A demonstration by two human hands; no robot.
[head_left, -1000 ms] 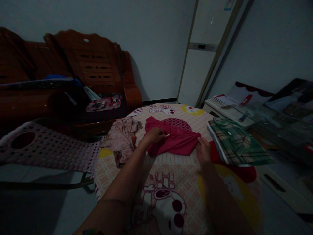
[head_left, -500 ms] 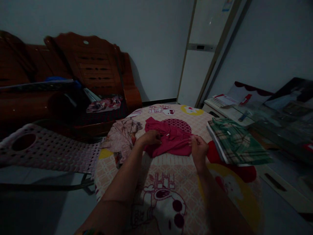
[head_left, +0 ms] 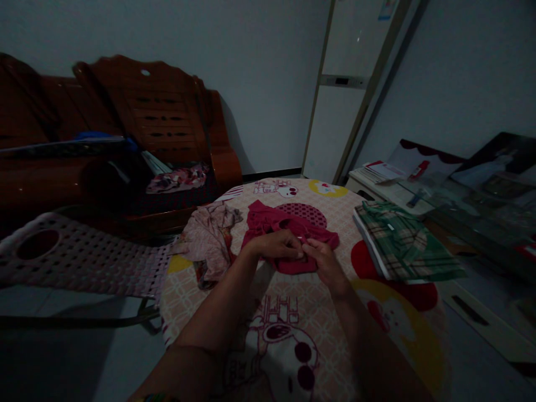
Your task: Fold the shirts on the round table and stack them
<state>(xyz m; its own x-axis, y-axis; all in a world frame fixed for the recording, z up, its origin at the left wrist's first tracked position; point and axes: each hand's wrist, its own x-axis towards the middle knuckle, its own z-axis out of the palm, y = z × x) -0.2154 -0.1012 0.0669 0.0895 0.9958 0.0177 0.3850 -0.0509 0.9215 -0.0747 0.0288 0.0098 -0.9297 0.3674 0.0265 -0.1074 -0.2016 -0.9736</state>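
A crumpled dark-pink garment (head_left: 268, 220) lies on the cartoon-patterned tablecloth (head_left: 288, 296) of a round table. My left hand (head_left: 280, 244) and my right hand (head_left: 319, 255) meet at the near middle of this garment. Both have their fingers pinched together on its cloth, and a small white spot shows by the fingertips. To the left rests a rumpled pale-pink garment (head_left: 211, 234). A stack of folded clothes with a green plaid garment (head_left: 402, 240) on top lies at the right edge of the table.
A woven pink chair (head_left: 104, 257) stands at the left, with a carved wooden sofa (head_left: 154, 111) behind it holding a patterned cloth (head_left: 178, 178). A glass-topped cabinet (head_left: 460, 206) is at the right. A tall white appliance (head_left: 335, 123) stands at the back wall.
My right hand has moved left from the garment's right edge, and my left hand has shifted right. They now meet at the middle, and the garment is more bunched there.
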